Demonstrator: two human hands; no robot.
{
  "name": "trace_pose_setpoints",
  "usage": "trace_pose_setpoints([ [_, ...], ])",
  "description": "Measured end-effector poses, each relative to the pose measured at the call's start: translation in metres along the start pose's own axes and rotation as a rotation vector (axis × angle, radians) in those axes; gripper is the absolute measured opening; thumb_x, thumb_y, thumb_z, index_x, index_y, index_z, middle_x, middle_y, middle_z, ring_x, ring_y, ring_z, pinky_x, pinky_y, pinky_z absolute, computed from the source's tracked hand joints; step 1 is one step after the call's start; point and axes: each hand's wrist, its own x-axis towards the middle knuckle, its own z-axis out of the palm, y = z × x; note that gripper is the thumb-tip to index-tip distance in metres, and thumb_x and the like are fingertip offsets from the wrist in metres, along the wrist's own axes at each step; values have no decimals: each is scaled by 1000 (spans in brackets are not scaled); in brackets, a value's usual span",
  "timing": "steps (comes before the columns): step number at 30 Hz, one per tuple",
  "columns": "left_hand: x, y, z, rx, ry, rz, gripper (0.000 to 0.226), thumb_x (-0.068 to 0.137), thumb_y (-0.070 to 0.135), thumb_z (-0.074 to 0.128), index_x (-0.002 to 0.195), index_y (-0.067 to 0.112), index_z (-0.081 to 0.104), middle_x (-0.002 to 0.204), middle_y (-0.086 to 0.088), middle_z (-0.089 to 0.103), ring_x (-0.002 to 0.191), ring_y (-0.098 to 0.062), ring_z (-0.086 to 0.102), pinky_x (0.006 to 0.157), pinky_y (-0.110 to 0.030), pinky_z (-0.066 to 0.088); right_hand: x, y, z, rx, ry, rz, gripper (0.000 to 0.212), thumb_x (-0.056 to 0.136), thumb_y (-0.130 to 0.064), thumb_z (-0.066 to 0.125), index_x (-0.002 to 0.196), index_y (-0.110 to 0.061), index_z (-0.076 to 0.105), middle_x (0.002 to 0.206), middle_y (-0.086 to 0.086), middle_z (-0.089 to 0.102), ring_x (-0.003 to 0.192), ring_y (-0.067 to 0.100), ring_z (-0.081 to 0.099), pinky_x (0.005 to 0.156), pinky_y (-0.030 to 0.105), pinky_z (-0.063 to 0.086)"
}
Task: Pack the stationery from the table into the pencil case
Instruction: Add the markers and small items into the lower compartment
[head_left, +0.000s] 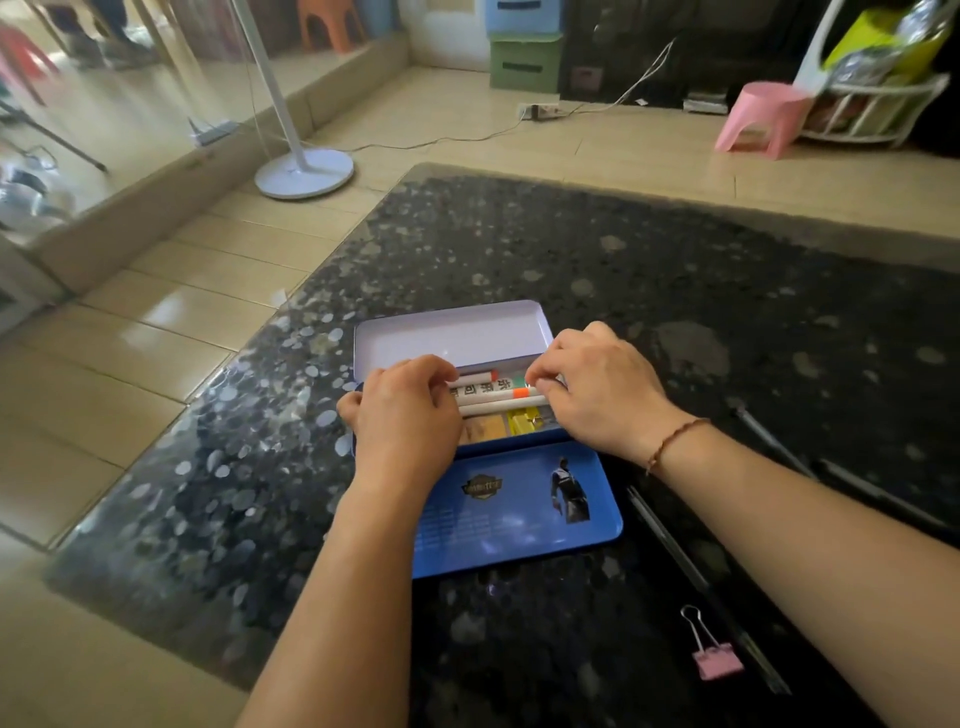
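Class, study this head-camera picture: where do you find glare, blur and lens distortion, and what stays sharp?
Head view: glare lies in pale patches on the glossy black table and floor tiles; the far room top left is smeared and soft; wide-angle bending curves the table's edges and the fan stand; the left hand, right hand and blue pencil case stay fairly sharp.
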Motion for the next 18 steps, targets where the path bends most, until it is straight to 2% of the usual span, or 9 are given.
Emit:
trace_pose_setpoints([
  [5,-1,5,-1,-52,57,26,23,87,17,55,96,33,68,92,12,66,97,-19,58,97,-46,30,-2,7,-2,47,19,14,21,93,-28,51,100,-28,71,104,-6,64,97,17,48,77,37,49],
  [9,-5,15,3,-37,-35,162,18,86,22,59,99,32,67,101,12,63,104,-21,51,96,-48,36,-10,17,-12,98,69,-2,21,91,-26,55,106,-25,68,109,-6,63,101,16,48,80,36,48],
  [12,-9,22,7,-13,-60,190,17,86,27,61,100,34,66,110,10,63,110,-22,48,96,-47,34,-34,36,-34,108,103,-9,21,87,-24,59,107,-25,66,108,-6,65,101,17,51,84,35,46],
  [14,-15,34,13,-4,-82,221,17,85,29,64,101,34,67,114,9,61,113,-24,46,94,-44,30,-65,61,-53,80,143,51,20,86,-24,61,104,-25,68,106,-6,67,100,18,54,87,33,45],
  [18,-42,76,32,17,-156,447,20,83,26,66,103,31,68,117,7,60,117,-26,43,94,-43,29,-145,108,-84,45,185,263,16,85,-20,64,98,-25,71,100,-6,69,97,18,56,86,29,42],
])
